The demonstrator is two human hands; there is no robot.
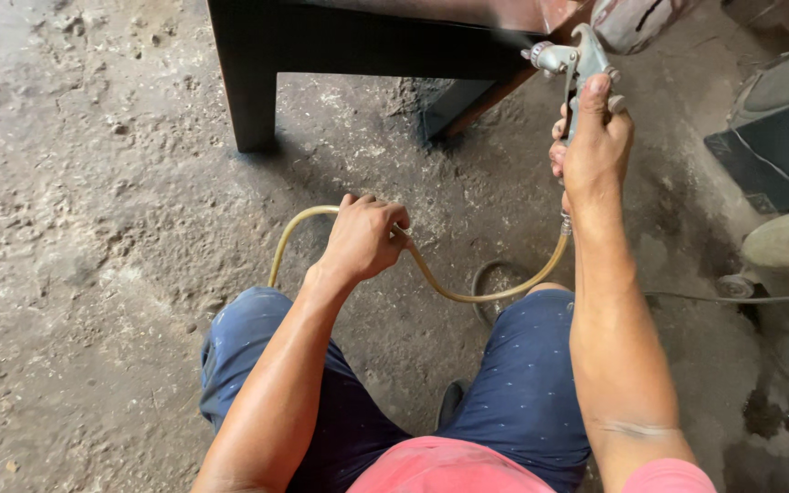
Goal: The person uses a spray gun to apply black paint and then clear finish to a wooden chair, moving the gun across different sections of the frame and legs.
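Rough grey concrete floor point(75, 228) at left, gritty, uneven. Dark wooden furniture leg point(250, 87) stands on it, upper left of centre. Left hand point(364, 236) clenched around yellowish hose point(299, 228), low near floor, between knees. Hose loops rightward under right forearm, rises to base of spray gun point(575, 64). Right hand point(593, 146) grasps gun handle, thumb up along its back, nozzle aimed left at dark furniture. Person crouches, blue shorts point(522, 383), pink shirt. Grey machine housing point(778, 128) at far right.
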